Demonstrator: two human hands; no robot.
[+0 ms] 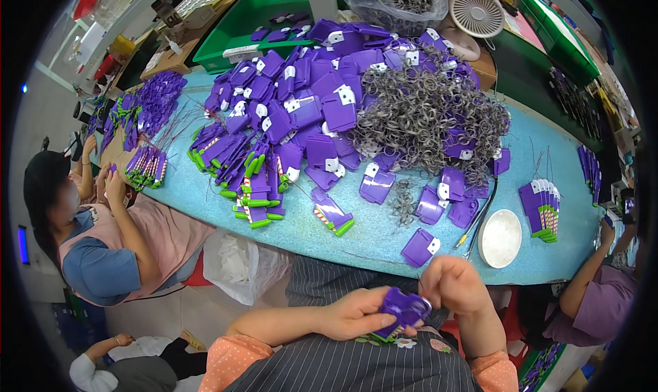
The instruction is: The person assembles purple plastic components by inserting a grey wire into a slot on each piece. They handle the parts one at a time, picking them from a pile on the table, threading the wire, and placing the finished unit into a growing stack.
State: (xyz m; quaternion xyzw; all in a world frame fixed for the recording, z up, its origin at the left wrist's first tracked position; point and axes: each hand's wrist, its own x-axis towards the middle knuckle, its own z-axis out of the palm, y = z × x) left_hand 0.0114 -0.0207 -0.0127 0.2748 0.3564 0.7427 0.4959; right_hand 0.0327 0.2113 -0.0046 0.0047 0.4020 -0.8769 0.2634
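Note:
Close to my body, my left hand (358,314) is closed round a purple plastic case (406,307) with a green edge along its bottom. Beside its right end, my right hand (456,284) has its fingers curled together in a pinch; what they hold is too small to make out. A pale, shiny spot shows on the case's end next to my right fingers. On the blue table just beyond lies a loose purple panel (420,247) with a white corner piece. Farther left on the table is a purple case with a green end and striped side (332,212).
A large heap of purple panels (301,107) and a tangle of grey metal rings (425,104) cover the table's middle. At right stand a white bowl (500,238), a black cable (484,210) and stacked cases (541,207). Co-workers sit left (103,255) and right (603,296).

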